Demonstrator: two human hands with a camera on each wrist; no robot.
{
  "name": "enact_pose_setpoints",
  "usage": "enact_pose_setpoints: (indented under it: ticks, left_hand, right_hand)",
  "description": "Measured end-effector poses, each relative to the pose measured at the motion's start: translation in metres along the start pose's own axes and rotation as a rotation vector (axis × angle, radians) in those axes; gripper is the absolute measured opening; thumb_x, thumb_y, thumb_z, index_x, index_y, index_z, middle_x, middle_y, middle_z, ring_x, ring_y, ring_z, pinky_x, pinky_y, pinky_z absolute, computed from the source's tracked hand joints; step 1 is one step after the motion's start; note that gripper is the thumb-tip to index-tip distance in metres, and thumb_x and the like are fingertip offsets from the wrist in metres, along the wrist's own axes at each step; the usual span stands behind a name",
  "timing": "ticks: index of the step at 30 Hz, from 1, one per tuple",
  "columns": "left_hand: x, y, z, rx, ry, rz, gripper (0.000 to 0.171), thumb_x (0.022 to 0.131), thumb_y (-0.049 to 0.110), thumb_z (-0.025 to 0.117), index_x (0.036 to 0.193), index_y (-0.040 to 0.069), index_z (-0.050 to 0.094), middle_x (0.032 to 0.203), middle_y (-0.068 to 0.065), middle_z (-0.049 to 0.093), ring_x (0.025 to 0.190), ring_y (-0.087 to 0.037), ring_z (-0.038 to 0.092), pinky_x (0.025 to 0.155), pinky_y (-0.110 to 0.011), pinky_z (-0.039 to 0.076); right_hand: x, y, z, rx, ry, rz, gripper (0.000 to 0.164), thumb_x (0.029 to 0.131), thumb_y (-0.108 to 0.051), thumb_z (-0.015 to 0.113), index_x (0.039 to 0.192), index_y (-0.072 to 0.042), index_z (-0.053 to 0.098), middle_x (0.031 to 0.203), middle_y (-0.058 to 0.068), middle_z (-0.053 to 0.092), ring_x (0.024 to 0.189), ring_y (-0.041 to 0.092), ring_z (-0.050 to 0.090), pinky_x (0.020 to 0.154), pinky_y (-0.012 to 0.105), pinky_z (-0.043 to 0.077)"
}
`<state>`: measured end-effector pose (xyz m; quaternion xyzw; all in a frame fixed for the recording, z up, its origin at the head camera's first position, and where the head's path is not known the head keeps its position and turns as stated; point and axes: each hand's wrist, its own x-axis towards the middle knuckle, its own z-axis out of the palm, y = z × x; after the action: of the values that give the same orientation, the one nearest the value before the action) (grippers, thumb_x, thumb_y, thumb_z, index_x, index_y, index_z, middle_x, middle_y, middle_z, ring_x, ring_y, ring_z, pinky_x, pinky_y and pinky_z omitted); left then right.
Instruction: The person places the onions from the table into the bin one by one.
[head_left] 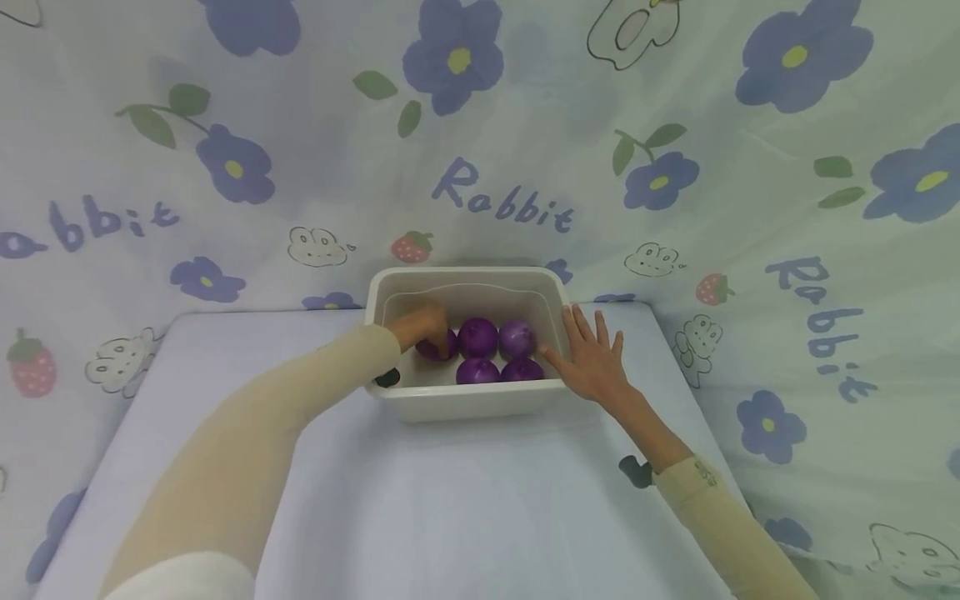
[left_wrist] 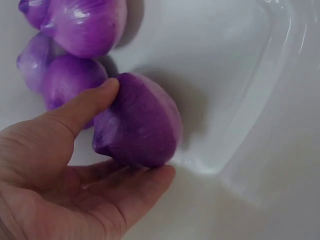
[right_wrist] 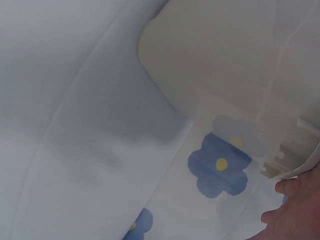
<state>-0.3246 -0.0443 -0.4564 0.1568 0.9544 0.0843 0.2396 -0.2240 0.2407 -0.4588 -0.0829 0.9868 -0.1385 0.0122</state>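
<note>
A white plastic bin (head_left: pixel 450 406) stands on the table with several purple onions (head_left: pixel 478 337) inside it. My left hand (head_left: pixel 423 325) reaches into the bin's left side. In the left wrist view its thumb and fingers pinch one onion (left_wrist: pixel 142 122), thumb on one side and fingertips beneath the other. More onions (left_wrist: pixel 87 25) lie close beside it on the bin floor. My right hand (head_left: pixel 592 360) rests at the bin's right rim with fingers spread and straight. The right wrist view catches only part of that hand (right_wrist: pixel 297 207), beside the bin's outer wall (right_wrist: pixel 220 55).
The bin sits near the back edge of a table covered in a pale cloth (head_left: pixel 450 508). A curtain (head_left: pixel 510 125) printed with flowers, rabbits and strawberries hangs behind and along the sides. Dark wrist camera mounts (head_left: pixel 636 472) stick out from the sleeves.
</note>
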Motion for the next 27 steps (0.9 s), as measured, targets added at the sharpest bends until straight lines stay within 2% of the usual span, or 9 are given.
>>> enact_pose_setpoints:
  ticks: [4, 9, 16, 21, 27]
  left_hand:
    - [0.0008, -0.001, 0.0015, -0.012, -0.004, -0.046, 0.048, 0.072, 0.017, 0.087, 0.107, -0.008, 0.068, 0.108, -0.019, 0.066, 0.103, -0.029, 0.062, 0.093, -0.034, 0.052]
    - [0.0035, -0.0021, 0.0021, 0.001, -0.02, -0.062, 0.053, 0.072, 0.016, 0.088, 0.113, -0.009, 0.065, 0.115, -0.022, 0.064, 0.11, -0.032, 0.06, 0.098, -0.039, 0.05]
    - [0.0068, -0.0031, 0.0041, 0.011, -0.036, -0.051, 0.051, 0.07, 0.016, 0.089, 0.109, -0.009, 0.067, 0.114, -0.023, 0.065, 0.108, -0.032, 0.062, 0.095, -0.04, 0.052]
    - [0.0033, -0.0025, 0.004, -0.027, -0.027, -0.071, 0.049, 0.071, 0.015, 0.089, 0.109, -0.007, 0.067, 0.115, -0.024, 0.065, 0.109, -0.034, 0.062, 0.097, -0.043, 0.051]
    - [0.0004, 0.0013, -0.0006, 0.001, -0.029, -0.092, 0.041, 0.074, 0.02, 0.086, 0.103, -0.004, 0.07, 0.111, -0.019, 0.065, 0.107, -0.031, 0.062, 0.098, -0.046, 0.05]
  right_hand:
    - [0.0003, -0.0022, -0.0019, 0.003, -0.002, 0.003, 0.087, 0.099, -0.059, 0.047, 0.161, -0.009, 0.011, 0.166, 0.013, 0.009, 0.149, 0.045, -0.004, 0.109, 0.075, -0.004]
    - [0.0002, -0.0025, -0.0024, -0.009, -0.009, 0.006, 0.088, 0.098, -0.062, 0.043, 0.161, -0.01, 0.01, 0.166, 0.013, 0.008, 0.149, 0.044, -0.004, 0.109, 0.075, -0.003]
    - [-0.0004, -0.0026, -0.0015, 0.003, -0.004, 0.005, 0.086, 0.099, -0.06, 0.045, 0.161, -0.009, 0.012, 0.166, 0.014, 0.011, 0.148, 0.046, -0.001, 0.109, 0.076, -0.002]
    - [-0.0008, -0.0019, -0.0006, 0.001, -0.013, 0.007, 0.086, 0.099, -0.059, 0.045, 0.161, -0.01, 0.011, 0.166, 0.013, 0.009, 0.148, 0.046, -0.002, 0.109, 0.076, -0.002]
    - [-0.0013, -0.0013, -0.0012, -0.006, -0.017, 0.003, 0.088, 0.098, -0.063, 0.042, 0.161, -0.009, 0.011, 0.166, 0.013, 0.008, 0.149, 0.045, -0.003, 0.109, 0.075, -0.002]
